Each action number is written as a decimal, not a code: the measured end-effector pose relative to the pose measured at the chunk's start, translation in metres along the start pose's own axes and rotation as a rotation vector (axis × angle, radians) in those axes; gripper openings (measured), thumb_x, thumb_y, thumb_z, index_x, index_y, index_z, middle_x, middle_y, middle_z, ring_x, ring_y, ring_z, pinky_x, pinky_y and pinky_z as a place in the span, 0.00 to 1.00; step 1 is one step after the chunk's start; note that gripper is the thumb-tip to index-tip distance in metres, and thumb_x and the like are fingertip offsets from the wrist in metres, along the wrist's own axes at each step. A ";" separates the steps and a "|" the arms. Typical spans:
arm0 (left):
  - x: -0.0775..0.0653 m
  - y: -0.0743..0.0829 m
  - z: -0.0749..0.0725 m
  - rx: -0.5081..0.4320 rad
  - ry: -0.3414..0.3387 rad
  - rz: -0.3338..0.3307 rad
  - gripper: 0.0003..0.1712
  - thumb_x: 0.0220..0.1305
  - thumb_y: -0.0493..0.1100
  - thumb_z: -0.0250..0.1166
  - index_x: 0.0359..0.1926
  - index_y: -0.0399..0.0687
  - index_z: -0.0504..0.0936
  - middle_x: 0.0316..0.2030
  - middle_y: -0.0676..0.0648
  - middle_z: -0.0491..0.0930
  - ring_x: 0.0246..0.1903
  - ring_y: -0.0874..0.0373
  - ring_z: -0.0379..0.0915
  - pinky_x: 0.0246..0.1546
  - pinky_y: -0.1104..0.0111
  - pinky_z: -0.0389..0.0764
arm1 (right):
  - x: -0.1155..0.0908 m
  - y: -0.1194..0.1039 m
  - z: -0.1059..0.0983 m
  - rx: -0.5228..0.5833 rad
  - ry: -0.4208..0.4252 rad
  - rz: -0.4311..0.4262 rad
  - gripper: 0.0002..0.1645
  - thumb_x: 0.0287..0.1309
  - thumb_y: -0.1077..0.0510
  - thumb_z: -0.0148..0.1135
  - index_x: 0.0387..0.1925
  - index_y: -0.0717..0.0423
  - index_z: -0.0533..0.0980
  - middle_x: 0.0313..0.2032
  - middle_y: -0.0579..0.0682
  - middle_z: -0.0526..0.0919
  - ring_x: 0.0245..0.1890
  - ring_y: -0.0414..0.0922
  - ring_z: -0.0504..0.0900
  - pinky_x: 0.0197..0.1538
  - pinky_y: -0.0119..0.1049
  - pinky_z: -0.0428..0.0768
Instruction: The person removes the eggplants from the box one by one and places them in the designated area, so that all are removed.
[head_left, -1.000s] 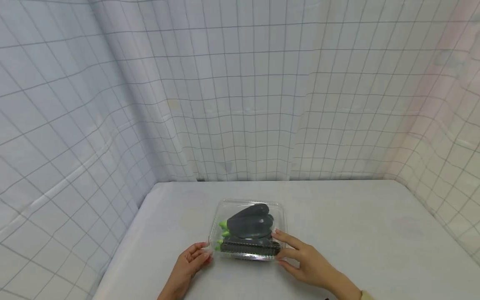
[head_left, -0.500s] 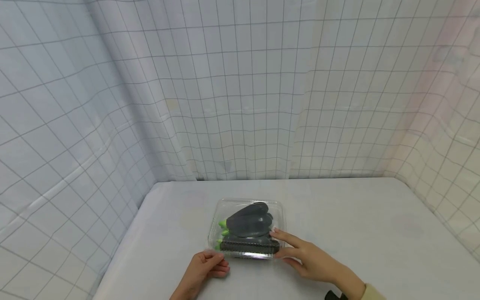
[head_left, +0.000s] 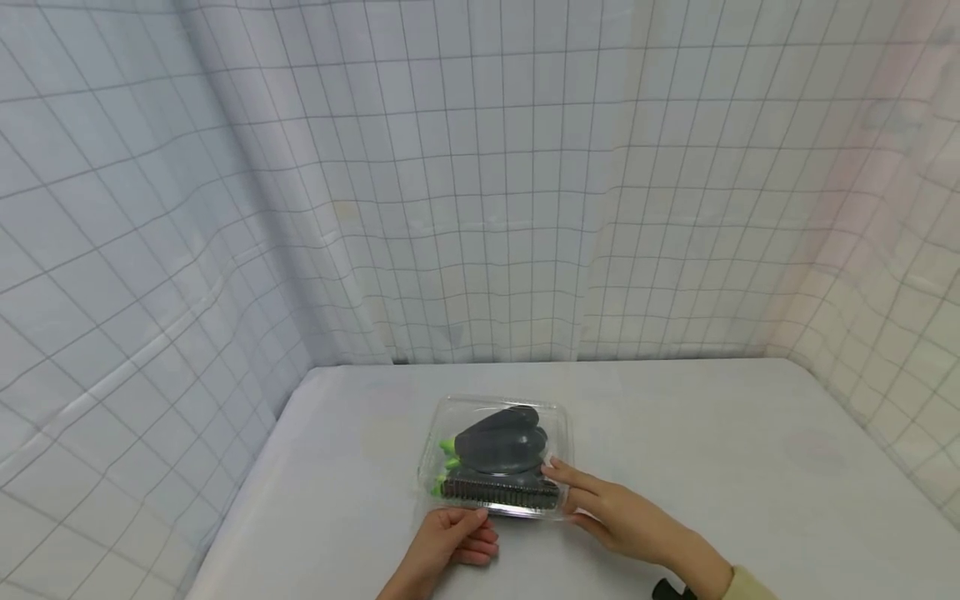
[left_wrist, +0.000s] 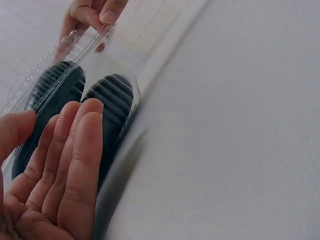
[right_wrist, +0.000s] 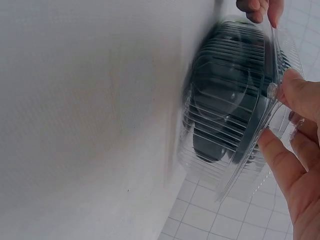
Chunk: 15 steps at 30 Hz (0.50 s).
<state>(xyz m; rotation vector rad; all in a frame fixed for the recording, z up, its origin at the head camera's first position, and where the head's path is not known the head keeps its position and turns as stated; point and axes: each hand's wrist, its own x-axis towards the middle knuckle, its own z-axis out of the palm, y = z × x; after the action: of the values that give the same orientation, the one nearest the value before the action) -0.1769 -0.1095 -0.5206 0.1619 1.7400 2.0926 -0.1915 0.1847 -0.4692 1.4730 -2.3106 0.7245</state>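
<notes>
A clear ribbed plastic clamshell container (head_left: 510, 509) sits on the table, its lid over several dark eggplants (head_left: 498, 450) with bright green stems. At the middle of its front edge is my left hand (head_left: 456, 540). In the left wrist view its thumb (left_wrist: 20, 127) lies on the lid side of the rim, with the long fingers (left_wrist: 82, 165) below, pinching the edge. My right hand (head_left: 618, 518) holds the front right corner. The right wrist view shows its thumb (right_wrist: 302, 97) and fingers (right_wrist: 282, 160) on either side of the rim (right_wrist: 250, 150).
A white cloth covers the tabletop (head_left: 690, 433) around the container. White grid-patterned curtains (head_left: 480, 217) hang behind and at both sides. By the right wrist are a small black object (head_left: 670, 590) and a pale yellow sleeve (head_left: 746, 585).
My left hand has slid rightward along the front edge, from the container's front left corner to its middle. My right hand stays at the right corner, and the container has hardly moved.
</notes>
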 end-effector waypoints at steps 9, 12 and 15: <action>0.012 -0.005 0.029 -0.032 -0.044 0.016 0.22 0.67 0.45 0.60 0.45 0.23 0.77 0.34 0.37 0.82 0.33 0.50 0.82 0.34 0.62 0.80 | 0.002 0.000 0.002 -0.089 0.052 -0.013 0.09 0.57 0.62 0.65 0.34 0.50 0.72 0.63 0.51 0.69 0.62 0.50 0.68 0.52 0.30 0.72; 0.014 -0.006 0.040 -0.054 -0.045 0.026 0.21 0.67 0.43 0.60 0.45 0.23 0.77 0.35 0.36 0.82 0.34 0.50 0.82 0.34 0.63 0.80 | 0.002 0.002 0.004 -0.120 0.072 -0.030 0.06 0.59 0.60 0.64 0.36 0.51 0.74 0.62 0.51 0.71 0.62 0.49 0.68 0.54 0.32 0.70; 0.016 -0.008 0.049 -0.076 -0.041 0.039 0.20 0.67 0.41 0.60 0.44 0.21 0.77 0.36 0.35 0.82 0.34 0.50 0.82 0.34 0.63 0.80 | 0.003 0.002 0.006 -0.149 0.091 -0.050 0.09 0.60 0.60 0.62 0.43 0.54 0.76 0.60 0.53 0.72 0.61 0.49 0.69 0.57 0.34 0.68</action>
<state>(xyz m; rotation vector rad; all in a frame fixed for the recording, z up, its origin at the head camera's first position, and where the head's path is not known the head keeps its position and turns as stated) -0.1730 -0.0573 -0.5206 0.2159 1.6433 2.1644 -0.1946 0.1799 -0.4736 1.3967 -2.2001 0.5794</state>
